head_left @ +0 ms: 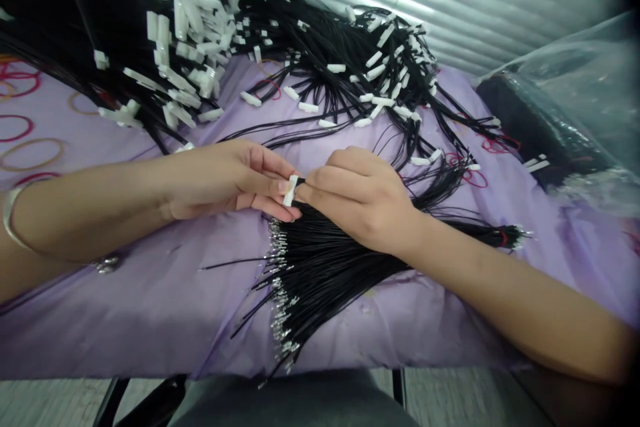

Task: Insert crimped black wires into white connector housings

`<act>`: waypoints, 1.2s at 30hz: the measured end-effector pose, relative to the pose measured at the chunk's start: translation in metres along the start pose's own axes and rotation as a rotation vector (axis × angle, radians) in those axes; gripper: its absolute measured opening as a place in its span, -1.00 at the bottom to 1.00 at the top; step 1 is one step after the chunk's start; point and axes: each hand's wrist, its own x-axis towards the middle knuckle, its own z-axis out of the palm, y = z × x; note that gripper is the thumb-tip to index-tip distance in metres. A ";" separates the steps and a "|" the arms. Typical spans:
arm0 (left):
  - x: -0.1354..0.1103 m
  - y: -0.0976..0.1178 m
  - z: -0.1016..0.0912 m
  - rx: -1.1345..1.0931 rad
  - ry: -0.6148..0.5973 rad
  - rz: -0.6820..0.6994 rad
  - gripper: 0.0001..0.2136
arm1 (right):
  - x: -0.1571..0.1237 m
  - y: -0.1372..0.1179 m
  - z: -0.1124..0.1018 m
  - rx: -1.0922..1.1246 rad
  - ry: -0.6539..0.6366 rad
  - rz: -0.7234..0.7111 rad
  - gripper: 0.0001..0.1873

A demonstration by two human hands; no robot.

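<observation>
Head view: left hand [255, 180], frame centre, pinches a white connector [291, 191] between thumb and fingers. Right hand [370, 197], just right of it, fingers curled, pinches a black wire [301, 181] at the connector's right side; whether it's fully seated, can't tell.

Done, by the look of it: wires with white connectors on their ends, a big pile [193, 33] upper left and a looser spread [383, 73] upper centre-right. Other ends there mostly hidden.

Left: fan of black wires [330, 253] lower centre, bare metal tips to the left, no connectors on those. Reads as well along, sizeable batch remaining.
</observation>
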 end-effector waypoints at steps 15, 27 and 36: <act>-0.005 0.005 -0.001 -0.171 0.157 0.125 -0.89 | 0.009 -0.019 -0.057 -0.016 -0.153 0.125 -0.75; -0.007 0.003 0.002 -0.074 0.208 0.210 -0.93 | -0.001 -0.011 -0.017 0.623 -0.410 0.662 -0.91; -0.009 -0.002 0.012 -0.088 0.188 0.145 -0.90 | 0.009 -0.009 -0.037 0.795 -0.375 0.842 -0.92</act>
